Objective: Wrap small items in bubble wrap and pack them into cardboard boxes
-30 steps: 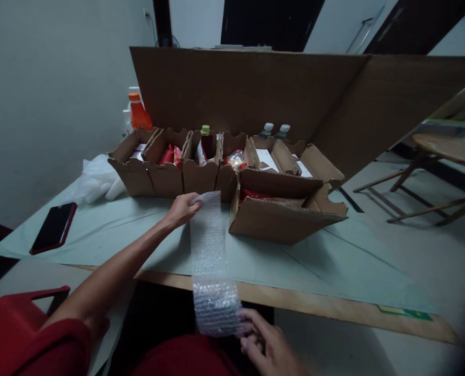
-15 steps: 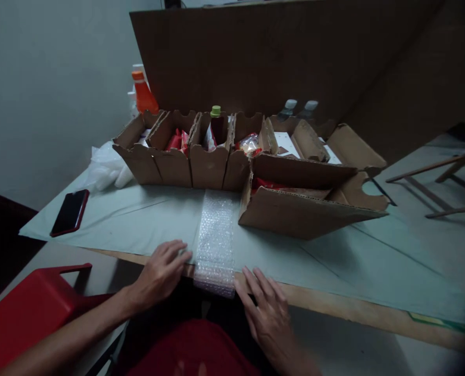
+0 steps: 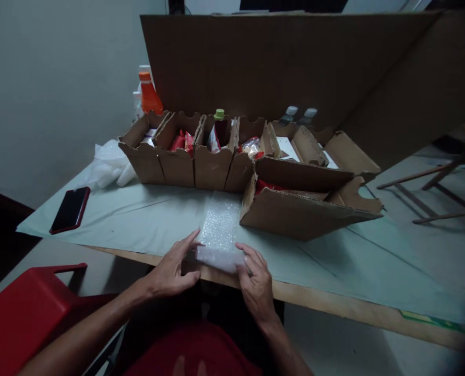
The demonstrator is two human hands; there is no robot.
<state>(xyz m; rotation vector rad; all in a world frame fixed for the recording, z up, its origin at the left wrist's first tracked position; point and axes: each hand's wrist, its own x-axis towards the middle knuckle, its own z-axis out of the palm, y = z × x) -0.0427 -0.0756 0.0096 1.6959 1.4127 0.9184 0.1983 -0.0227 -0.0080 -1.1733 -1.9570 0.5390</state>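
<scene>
A strip of bubble wrap (image 3: 219, 222) lies on the cloth-covered table, running from the boxes toward me. Its near end is folded up into a whitish flap or roll at the table's front edge. My right hand (image 3: 255, 279) has its thumb and fingers closed around the right end of that fold. At the left end, my left hand (image 3: 173, 269) is open, thumb and fingers apart. Its fingertips are close to the wrap; whether they touch it is hard to see.
Cardboard boxes (image 3: 212, 169) with packets and bottles stand in a row at the back. A larger cardboard box (image 3: 306, 216) sits to the right. A phone (image 3: 71, 209) and crumpled clear plastic (image 3: 109, 164) lie left. A red stool (image 3: 28, 308) stands below.
The near end of the bubble wrap, hanging over the table edge before, is now raised and folded. Both hands have moved up to its sides, and my right hand has taken hold.
</scene>
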